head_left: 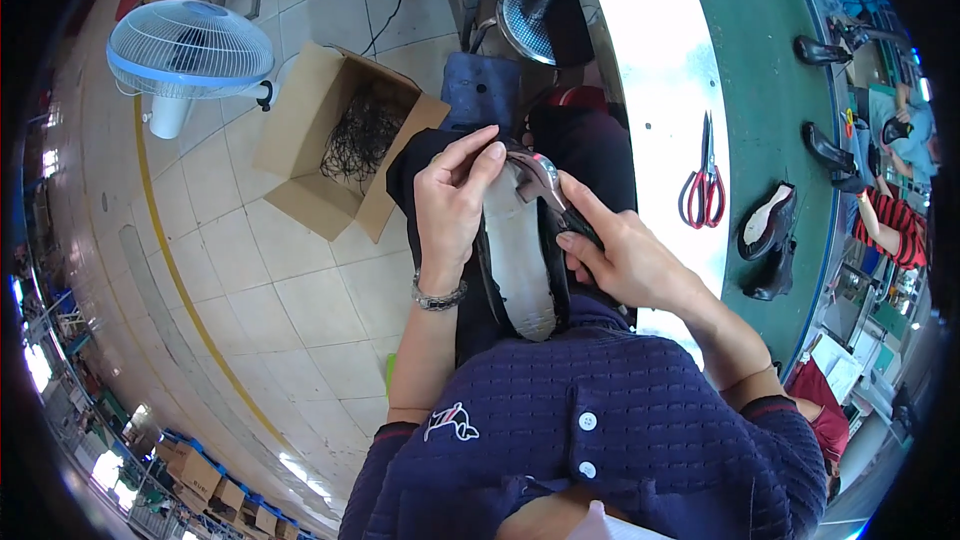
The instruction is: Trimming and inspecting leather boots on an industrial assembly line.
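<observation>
On my lap lies a dark shoe (515, 270), its long pale underside turned up and its toe pointing away from me. My left hand (455, 200) pinches the shoe's edge at the left of the toe between thumb and fingers. In my right hand (630, 255) I grip the dark handle of metal pincers (542, 178), whose curved head rests against the toe's right side. Just what lies between the jaws is too small to make out. The tool's head and my fingers partly cover the toe edge.
Red-and-black scissors (706, 185) lie on the white bench (680, 60) to my right. Beyond, the green surface (745, 20) carries dark shoes (770, 230). An open cardboard box (300, 125) of dark strands and a fan (190, 50) stand at left. Co-workers sit at far right.
</observation>
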The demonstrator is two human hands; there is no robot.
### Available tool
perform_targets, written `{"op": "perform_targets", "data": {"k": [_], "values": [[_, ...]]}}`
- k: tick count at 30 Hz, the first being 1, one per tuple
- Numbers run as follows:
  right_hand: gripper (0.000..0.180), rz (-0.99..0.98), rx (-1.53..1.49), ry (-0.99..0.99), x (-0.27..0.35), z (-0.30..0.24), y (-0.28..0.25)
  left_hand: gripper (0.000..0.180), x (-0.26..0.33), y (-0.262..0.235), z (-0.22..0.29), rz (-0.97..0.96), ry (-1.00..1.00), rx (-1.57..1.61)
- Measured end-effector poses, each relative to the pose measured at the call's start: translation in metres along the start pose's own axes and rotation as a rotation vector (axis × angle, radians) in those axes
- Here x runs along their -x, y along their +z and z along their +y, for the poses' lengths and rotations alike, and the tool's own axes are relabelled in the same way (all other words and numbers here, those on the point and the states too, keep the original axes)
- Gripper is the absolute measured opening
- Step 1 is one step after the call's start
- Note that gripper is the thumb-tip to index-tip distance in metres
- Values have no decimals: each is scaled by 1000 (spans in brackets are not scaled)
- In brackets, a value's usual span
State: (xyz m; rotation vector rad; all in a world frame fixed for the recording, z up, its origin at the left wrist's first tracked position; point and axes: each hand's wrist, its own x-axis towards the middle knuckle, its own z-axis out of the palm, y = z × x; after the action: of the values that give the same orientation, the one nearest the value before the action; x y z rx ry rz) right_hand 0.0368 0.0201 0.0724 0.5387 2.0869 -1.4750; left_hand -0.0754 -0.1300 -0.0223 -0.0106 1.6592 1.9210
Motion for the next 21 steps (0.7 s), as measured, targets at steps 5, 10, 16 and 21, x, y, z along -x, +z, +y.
{"op": "perform_targets", "data": {"k": [5,10,16,21], "values": [[60,-32,432,-30,5,-36,-25,29,2,-6,-4,14,57,-128],[69,638,496,-545,-17,-18,8,30,4,-3,-9,4,226,-206],[74,304,734,-380,-14,-36,-7,33,6,-14,-13,-1,157,-302],[72,340,698,-246,-33,7,12,35,2,-6,-8,-77,221,-245]]}}
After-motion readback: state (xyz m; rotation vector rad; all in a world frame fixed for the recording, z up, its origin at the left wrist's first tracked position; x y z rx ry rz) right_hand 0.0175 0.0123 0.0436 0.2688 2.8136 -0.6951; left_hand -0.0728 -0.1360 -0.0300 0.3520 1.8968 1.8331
